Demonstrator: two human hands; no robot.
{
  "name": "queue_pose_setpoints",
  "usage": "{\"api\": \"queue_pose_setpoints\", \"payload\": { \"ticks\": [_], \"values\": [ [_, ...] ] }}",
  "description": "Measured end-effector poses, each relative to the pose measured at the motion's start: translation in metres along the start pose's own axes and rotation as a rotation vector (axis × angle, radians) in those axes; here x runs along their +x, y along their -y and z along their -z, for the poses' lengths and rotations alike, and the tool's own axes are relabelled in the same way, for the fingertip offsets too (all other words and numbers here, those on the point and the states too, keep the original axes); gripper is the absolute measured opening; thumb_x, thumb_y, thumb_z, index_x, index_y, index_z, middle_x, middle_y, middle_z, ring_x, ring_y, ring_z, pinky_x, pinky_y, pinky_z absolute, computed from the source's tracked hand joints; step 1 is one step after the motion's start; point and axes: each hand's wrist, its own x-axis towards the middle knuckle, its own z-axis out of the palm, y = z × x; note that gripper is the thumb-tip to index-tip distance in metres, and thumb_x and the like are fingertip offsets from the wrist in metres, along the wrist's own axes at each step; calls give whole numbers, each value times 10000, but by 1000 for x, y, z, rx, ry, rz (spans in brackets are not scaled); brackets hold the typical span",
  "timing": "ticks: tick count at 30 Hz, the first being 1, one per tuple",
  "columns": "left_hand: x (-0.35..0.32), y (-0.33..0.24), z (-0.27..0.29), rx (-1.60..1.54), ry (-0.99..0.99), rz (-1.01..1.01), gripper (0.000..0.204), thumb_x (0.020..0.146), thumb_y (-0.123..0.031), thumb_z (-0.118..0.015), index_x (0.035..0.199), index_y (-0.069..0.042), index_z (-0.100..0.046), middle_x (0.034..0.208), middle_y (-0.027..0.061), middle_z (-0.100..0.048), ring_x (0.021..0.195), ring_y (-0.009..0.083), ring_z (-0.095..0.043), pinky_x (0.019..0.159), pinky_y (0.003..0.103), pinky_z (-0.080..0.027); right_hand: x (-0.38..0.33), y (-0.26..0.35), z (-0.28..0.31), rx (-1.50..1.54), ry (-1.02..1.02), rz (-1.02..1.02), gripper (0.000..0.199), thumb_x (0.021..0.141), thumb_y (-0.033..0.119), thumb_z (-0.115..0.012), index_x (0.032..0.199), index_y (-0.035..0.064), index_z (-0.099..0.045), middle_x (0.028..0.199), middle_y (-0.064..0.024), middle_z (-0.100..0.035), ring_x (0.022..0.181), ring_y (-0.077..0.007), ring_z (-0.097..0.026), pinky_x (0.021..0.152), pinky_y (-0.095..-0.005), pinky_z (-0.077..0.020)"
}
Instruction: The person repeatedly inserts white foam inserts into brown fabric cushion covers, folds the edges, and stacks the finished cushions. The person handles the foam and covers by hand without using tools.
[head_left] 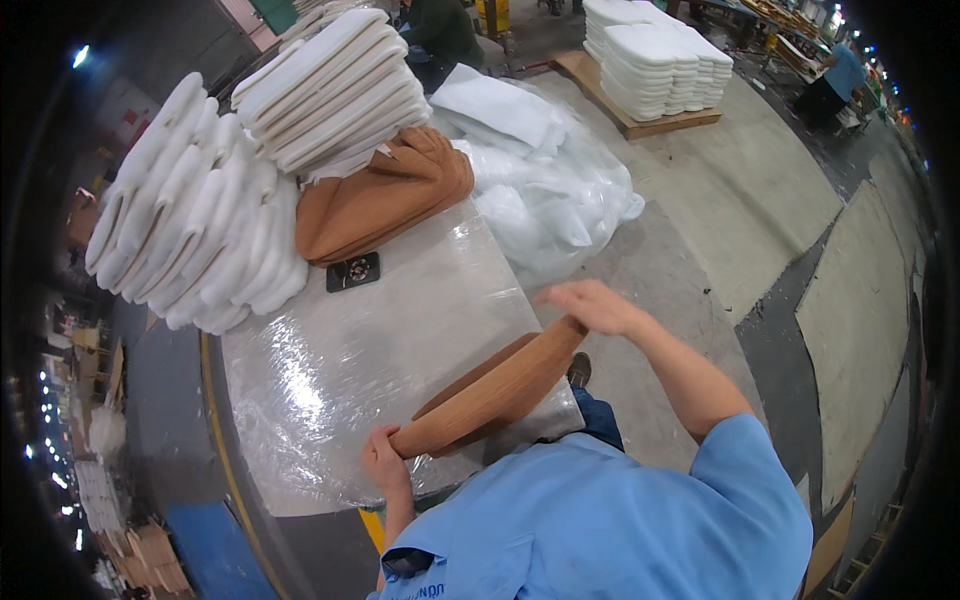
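A brown fabric cover [490, 395] is stretched slantwise between my hands above the near part of the plastic-wrapped table [370, 370]. My left hand [385, 462] is closed on its lower left end. At the raised right end, my right hand [592, 306] grips the edge between thumb and palm, its fingers slightly blurred and pointing left. The cover's middle hangs in a fold, with a darker strip showing behind it. Farther back on the table lies a stack of similar brown covers [385, 195]. A small black square device [353, 272] sits just in front of that stack.
White padded pieces [190, 215] are heaped at the left, and folded white pads [330, 90] are stacked behind the brown covers. A clear plastic bag of white material [545, 170] stands beyond the table. More white pads [660, 70] rest on a board. Other people work farther off.
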Motion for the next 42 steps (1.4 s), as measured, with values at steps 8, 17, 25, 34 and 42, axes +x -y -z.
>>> {"api": "queue_pose_setpoints", "payload": {
  "ticks": [8, 17, 25, 34, 42],
  "values": [
    [-4, -3, -8, -47, -84, -34, 460, 1087, -281, -495, 922, 69, -744, 861, 122, -739, 833, 199, -669, 817, 344, -512, -31, 32, -15, -542, 215, 298, 569, 927, 560, -691, 1149, 38, -738, 1184, -173, -733, 1097, -380, -679, 954, -456, -540],
    [32, -26, -29, -337, -142, -8, 304, 1077, -262, -569, 1096, 4, -717, 1087, 105, -723, 1040, 187, -639, 930, 337, -483, -37, 91, -102, -686, 280, 267, 632, 830, 446, -839, 1238, 6, -642, 1148, -195, -728, 1080, -392, -696, 924, -475, -553],
    [39, -39, -91, -456, 246, 442, 808, 968, -625, -680, 1542, -111, -439, 1375, 64, -579, 1173, 231, -579, 1021, 438, -449, -27, 84, -23, 129, -83, 14, 566, 820, 300, -881, 1278, 20, -700, 1126, -156, -775, 1053, -254, -736, 931, -394, -548],
    [76, -96, -197, -684, 451, 299, 676, 1077, -546, -541, 1449, 19, -529, 1352, 150, -651, 1229, 255, -634, 1024, 436, -524, -51, 69, -53, 756, -245, 139, 642, 964, 361, -781, 1424, -39, -581, 1262, -113, -712, 1145, -183, -656, 937, -337, -517],
    [82, -153, -225, -191, 904, 230, 626, 1090, -566, -491, 1235, 9, -692, 998, 99, -748, 930, 247, -710, 848, 429, -557, -20, -28, -53, 1035, -325, -185, 883, 988, 537, -699, 1668, 161, -279, 1567, -90, -450, 1444, -249, -432, 1123, -488, -354]
  ]
}}
